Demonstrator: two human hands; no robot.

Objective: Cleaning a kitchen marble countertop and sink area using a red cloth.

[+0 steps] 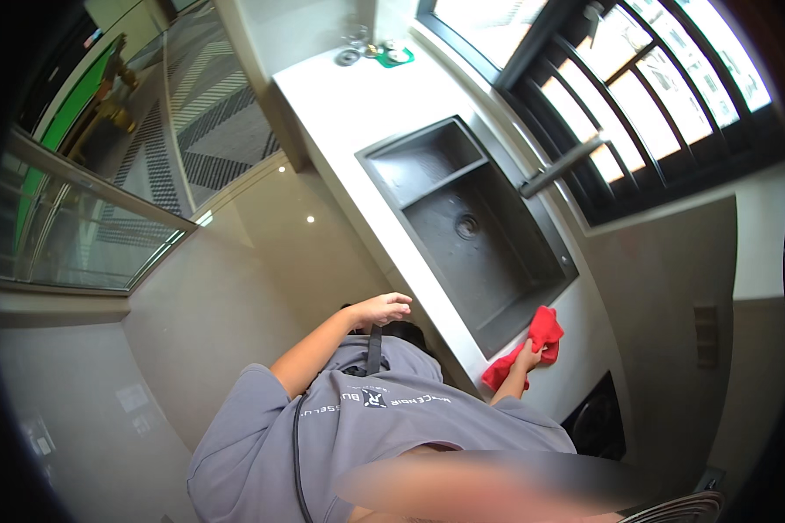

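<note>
My right hand (528, 356) grips a bunched red cloth (545, 330) on the white countertop (340, 124), beside the near end of a dark sink (471, 261). Parts of the cloth stick out on both sides of my fingers. In front of my body, short of the counter's front edge, my left hand (383, 308) is held in the air with its fingers loosely extended and nothing in it. The sink has a smaller upper section, a divider and a round drain (467, 226) in the larger basin.
A dark faucet (562, 167) reaches over the sink from the window side. Glassware (353, 49) and a green tray (394, 57) with small items stand at the counter's far end. A black cooktop (598, 418) lies to the right. At left is a glass panel (85, 229).
</note>
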